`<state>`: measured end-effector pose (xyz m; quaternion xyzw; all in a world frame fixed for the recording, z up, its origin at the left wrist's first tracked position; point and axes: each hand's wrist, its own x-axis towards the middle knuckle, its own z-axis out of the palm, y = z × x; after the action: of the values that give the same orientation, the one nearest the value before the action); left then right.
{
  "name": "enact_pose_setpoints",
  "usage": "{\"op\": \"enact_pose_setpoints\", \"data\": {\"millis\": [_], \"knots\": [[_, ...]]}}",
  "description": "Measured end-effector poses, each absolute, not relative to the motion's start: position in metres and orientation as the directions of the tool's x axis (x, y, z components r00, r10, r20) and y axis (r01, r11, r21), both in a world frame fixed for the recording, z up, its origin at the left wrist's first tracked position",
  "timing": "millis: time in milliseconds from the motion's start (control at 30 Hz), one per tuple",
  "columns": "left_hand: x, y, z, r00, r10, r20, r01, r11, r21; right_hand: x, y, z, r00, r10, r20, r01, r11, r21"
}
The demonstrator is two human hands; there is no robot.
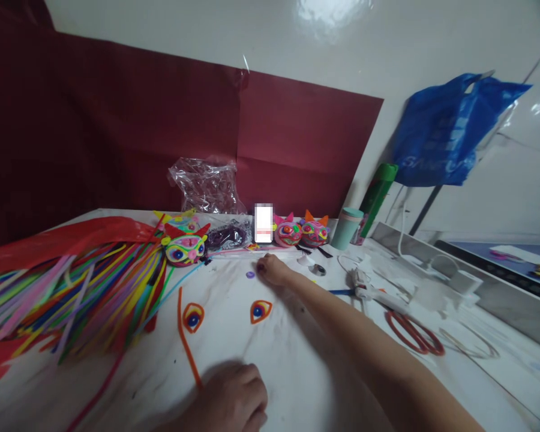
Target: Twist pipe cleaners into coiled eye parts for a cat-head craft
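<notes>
My right hand (pixel 272 268) reaches far across the white table (pixel 297 360), fingertips closed down beside a small purple bead (pixel 250 275). My left hand (pixel 234 399) rests near the front edge, fingers curled, touching the lower end of an orange pipe cleaner (pixel 185 333). Two orange-rimmed eye shapes lie between the hands, the left eye shape (pixel 193 317) and the right eye shape (pixel 260 311).
A big pile of coloured pipe cleaners (pixel 67 288) fills the left. Fuzzy animal heads (pixel 185 249) stand at the back, two more animal heads (pixel 301 232) beside a teal cup (pixel 345 228). A white glue gun (pixel 373 291), red wire loops (pixel 414 333) and a power strip (pixel 459 279) lie right.
</notes>
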<state>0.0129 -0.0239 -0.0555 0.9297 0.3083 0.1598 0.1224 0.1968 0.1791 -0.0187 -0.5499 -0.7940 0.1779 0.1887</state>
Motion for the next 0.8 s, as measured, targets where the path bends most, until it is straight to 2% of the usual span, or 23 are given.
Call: {"op": "enact_pose_setpoints", "data": {"millis": [100,167,267,367,467,533,600,800], "knots": [[0.014,-0.027,-0.052,0.747,0.626,0.222,0.524,-0.76,0.384,0.199,0.173,-0.014,-0.252,0.963,0.091,0.744,0.253,-0.619],[0.014,-0.029,-0.044,0.666,0.698,0.262,0.522,-0.688,0.505,0.199,0.159,-0.01,-0.209,0.975,0.077,0.661,0.199,-0.724],[0.014,-0.025,-0.031,0.327,0.908,0.261,0.494,-0.4,0.772,0.193,0.122,-0.007,-0.219,0.975,0.038,0.467,0.139,-0.873],[0.011,-0.011,-0.025,0.033,0.987,0.156,0.362,-0.157,0.919,0.182,0.075,-0.006,-0.296,0.955,0.001,0.257,0.08,-0.963],[0.007,0.001,-0.03,-0.019,0.988,0.151,0.264,-0.141,0.954,0.169,0.037,-0.006,-0.348,0.937,-0.03,0.052,-0.013,-0.999],[0.006,0.002,-0.033,0.015,0.988,0.153,0.237,-0.152,0.959,0.161,0.021,-0.008,-0.354,0.934,-0.047,-0.119,-0.095,-0.988],[0.007,0.0,-0.033,0.042,0.988,0.152,0.243,-0.157,0.957,0.155,0.012,-0.01,-0.358,0.932,-0.049,-0.222,-0.136,-0.966],[0.009,-0.005,-0.02,0.0,0.997,0.083,0.308,-0.079,0.948,0.154,0.008,-0.017,-0.386,0.922,-0.027,-0.242,-0.129,-0.962]]}}
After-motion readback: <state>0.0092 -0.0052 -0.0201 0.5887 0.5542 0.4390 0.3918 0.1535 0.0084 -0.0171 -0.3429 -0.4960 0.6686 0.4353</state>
